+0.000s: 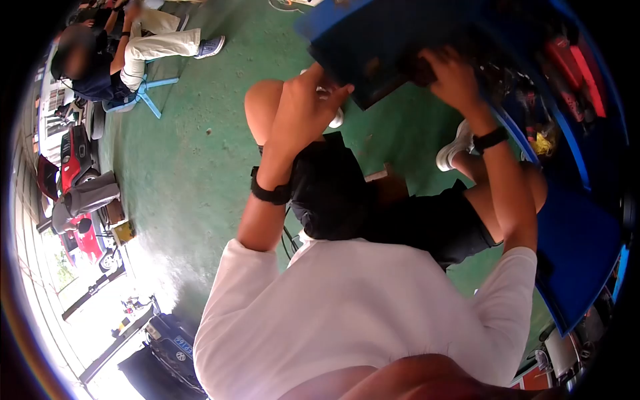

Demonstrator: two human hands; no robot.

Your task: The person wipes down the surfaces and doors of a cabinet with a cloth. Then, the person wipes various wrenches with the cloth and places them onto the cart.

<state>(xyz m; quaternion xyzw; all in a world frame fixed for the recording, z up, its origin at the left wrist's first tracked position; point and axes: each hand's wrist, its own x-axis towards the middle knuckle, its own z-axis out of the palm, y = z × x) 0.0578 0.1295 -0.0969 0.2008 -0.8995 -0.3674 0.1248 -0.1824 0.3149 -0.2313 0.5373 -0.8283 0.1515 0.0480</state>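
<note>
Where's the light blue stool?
The light blue stool is at the upper left of the head view, on the green floor, under the seated person, left of the wearer's left hand.

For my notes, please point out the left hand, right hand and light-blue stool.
Left hand point(301, 101): head view, back of hand.
Right hand point(455, 81): head view, back of hand.
Light-blue stool point(159, 84): head view, a leg.

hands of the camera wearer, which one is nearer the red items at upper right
The right hand, closer to the red items; the left hand is farther off, by a corner of the dark blue panel.
</note>
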